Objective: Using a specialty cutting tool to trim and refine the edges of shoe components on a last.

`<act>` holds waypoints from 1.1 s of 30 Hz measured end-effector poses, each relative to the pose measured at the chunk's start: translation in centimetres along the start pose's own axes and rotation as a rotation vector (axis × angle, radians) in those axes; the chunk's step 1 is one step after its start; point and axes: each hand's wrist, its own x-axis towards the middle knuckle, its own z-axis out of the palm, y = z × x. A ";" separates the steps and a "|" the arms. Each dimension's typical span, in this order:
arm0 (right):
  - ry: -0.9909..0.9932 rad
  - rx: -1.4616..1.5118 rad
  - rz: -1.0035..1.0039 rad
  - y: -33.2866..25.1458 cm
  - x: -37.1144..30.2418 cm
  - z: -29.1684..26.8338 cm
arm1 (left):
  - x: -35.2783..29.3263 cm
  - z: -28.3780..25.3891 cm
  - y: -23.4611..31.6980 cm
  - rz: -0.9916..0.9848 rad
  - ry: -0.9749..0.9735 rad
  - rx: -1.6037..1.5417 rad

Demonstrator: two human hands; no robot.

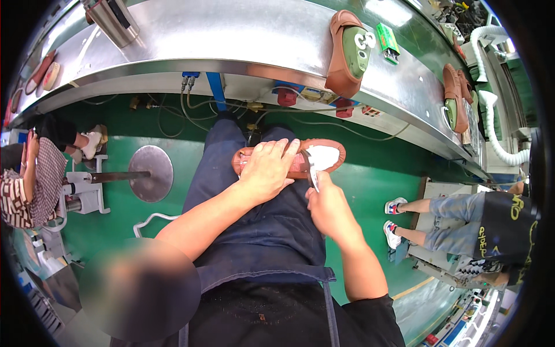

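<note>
Across my lap lies a brown leather shoe [339, 151] with its bottom facing up. A white patch covers one end of that bottom, and a reddish surface shows nearer the middle. My left hand [267, 168] grips the shoe from above, covering much of its middle and left part. My right hand [329, 202] is closed around a metal hand tool [313, 174] with a curved, narrow head. The tool's head touches the shoe beside the white patch. Its handle is hidden in my fist, so I cannot make out its exact kind.
A steel bench [248, 34] runs ahead, bearing a brown shoe on a green last [354, 55], a small green box [388, 40] and a metal cylinder [114, 23]. Cables hang below. A round metal plate [151, 173] stands left. People are at both sides.
</note>
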 end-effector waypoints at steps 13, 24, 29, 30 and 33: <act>0.022 -0.045 -0.175 -2.1 0.1 -4.5 | -1.2 1.1 -0.2 0.086 0.070 0.103; 0.153 0.006 -0.308 -1.1 1.8 -1.7 | -1.7 2.2 -0.6 0.119 0.189 0.115; 0.144 -0.066 -0.188 0.7 2.9 -1.6 | -0.9 2.4 -0.5 0.119 0.228 0.227; 0.125 -0.053 -0.220 0.9 3.0 -1.8 | -0.9 2.3 -0.6 0.119 0.231 0.229; 0.302 -0.017 -0.171 1.0 3.0 -2.6 | -1.2 0.8 -1.1 -0.024 0.143 0.535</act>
